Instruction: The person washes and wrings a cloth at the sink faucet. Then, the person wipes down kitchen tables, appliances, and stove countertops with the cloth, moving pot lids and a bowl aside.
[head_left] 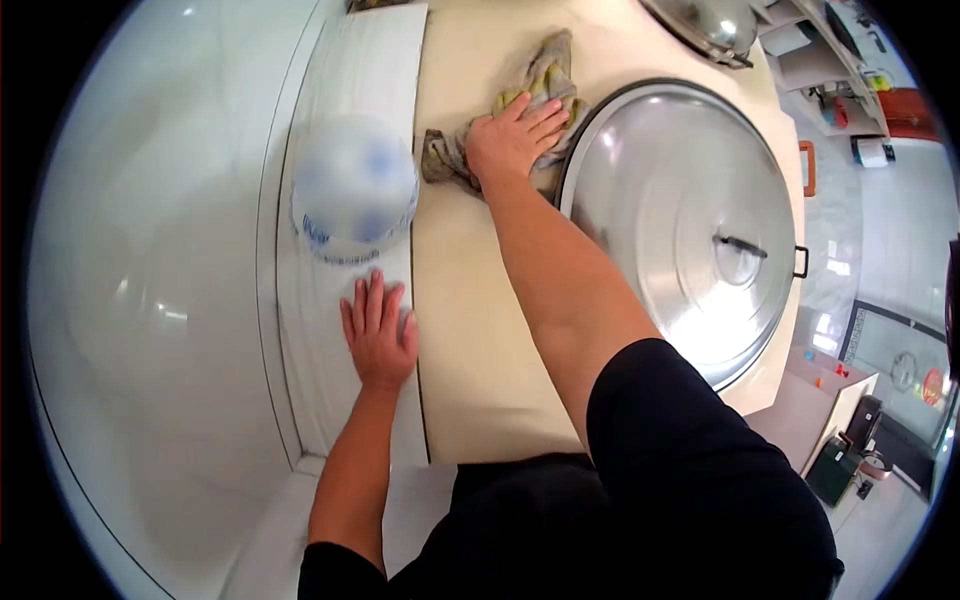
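My left hand point(379, 335) lies flat with its fingers spread on the white ledge point(345, 420) along the wall. Just beyond its fingertips stands a rounded white and blue object point(357, 190), blurred on top, with blue print round its lower edge. My right hand point(512, 143) presses palm down, fingers apart, on a crumpled grey and yellow cloth point(548, 80) on the cream counter point(480, 370). To the right of that hand is a large round metal lid point(660, 200) with a black handle.
A second metal lid point(710, 25) sits at the counter's far right corner. Shelves point(815, 65) with small items stand beyond it. Lower right are a white cabinet point(815, 410) and a dark green box point(833, 470). A tiled wall point(170, 250) runs along the left.
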